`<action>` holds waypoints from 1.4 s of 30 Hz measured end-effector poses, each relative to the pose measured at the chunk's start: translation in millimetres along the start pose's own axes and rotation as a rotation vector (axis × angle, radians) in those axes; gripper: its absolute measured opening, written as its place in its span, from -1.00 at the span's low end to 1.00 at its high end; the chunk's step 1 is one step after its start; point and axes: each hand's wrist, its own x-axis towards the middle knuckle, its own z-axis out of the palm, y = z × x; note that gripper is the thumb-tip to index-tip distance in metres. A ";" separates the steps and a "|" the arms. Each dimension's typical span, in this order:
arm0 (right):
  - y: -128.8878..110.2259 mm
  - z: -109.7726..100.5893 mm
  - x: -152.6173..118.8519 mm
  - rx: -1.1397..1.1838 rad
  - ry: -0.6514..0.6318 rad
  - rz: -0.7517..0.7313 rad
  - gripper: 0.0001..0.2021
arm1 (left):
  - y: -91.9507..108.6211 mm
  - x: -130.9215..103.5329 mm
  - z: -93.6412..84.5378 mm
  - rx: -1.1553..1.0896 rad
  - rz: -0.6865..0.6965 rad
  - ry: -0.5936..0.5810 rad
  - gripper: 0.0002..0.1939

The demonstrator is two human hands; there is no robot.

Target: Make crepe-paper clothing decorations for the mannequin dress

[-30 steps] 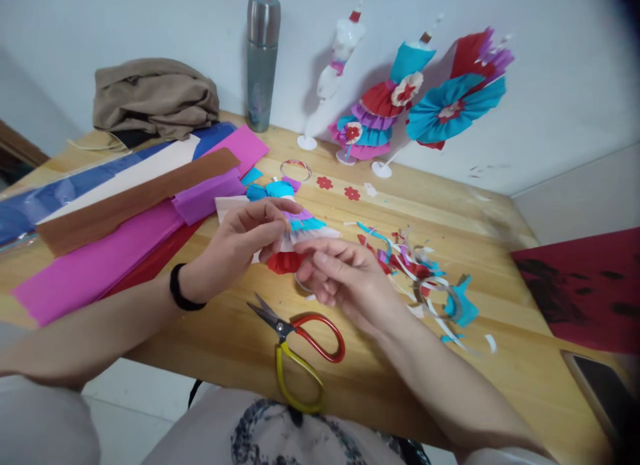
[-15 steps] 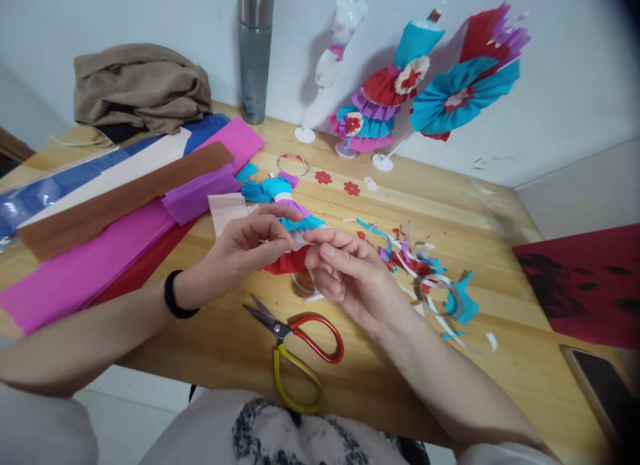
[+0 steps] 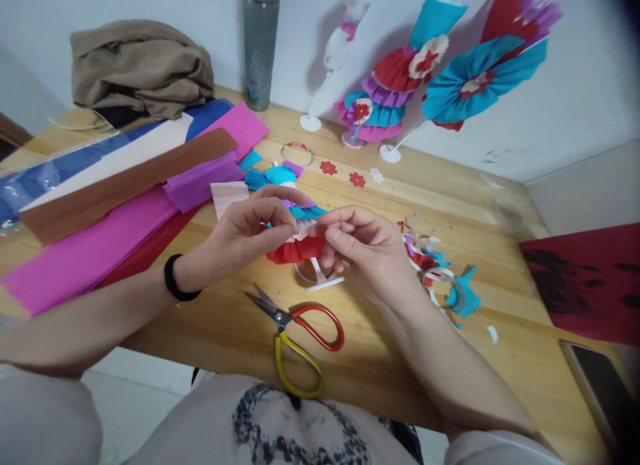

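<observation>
Two hands (image 3: 245, 228) (image 3: 373, 248) above ruffled dress (image 3: 307, 213)

Black wristband (image 3: 173, 278) on left; pale top (image 3: 195, 418), dark speckled print (image 3: 245, 418) on front; pale sleeves (image 3: 50, 418).

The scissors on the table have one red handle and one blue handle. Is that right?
Not quite: the second handle is yellow, not blue. The head view shows the scissors on the table with one red handle and one yellow handle.

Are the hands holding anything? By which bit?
I can't tell: the left hand and right hand pinch near the ruffled dress, but anything held is too small to see.
</observation>
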 end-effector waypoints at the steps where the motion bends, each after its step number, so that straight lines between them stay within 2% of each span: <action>1: 0.3 -0.8 0.7 0.002 -0.003 -0.015 -0.73 | -0.7 0.2 -0.3 0.007 0.006 -0.001 -0.87; 8: 1.6 -2.4 4.1 0.069 -0.036 0.064 -0.70 | -10.6 -0.9 -1.4 -0.019 -0.044 -0.072 -0.87; 15: -0.4 -3.1 4.8 0.133 -0.066 0.140 -0.67 | -16.5 -0.9 -1.5 -0.020 -0.031 -0.074 -0.88; 24: -3.2 -1.9 4.4 0.102 -0.006 0.116 -0.66 | -18.6 -1.6 -1.0 0.009 -0.020 -0.067 -0.88; 29: -0.2 -3.0 4.2 0.048 0.025 0.070 -0.68 | -21.0 -2.7 -0.4 0.017 -0.005 -0.075 -0.84; 35: 0.5 -3.7 1.0 -0.067 0.040 -0.085 -0.76 | -23.0 -2.3 2.0 0.075 0.002 -0.074 -0.78; 42: -10.7 5.6 -8.8 -0.217 0.060 -0.281 -0.81 | -9.8 -3.6 0.3 0.189 0.067 -0.031 -0.84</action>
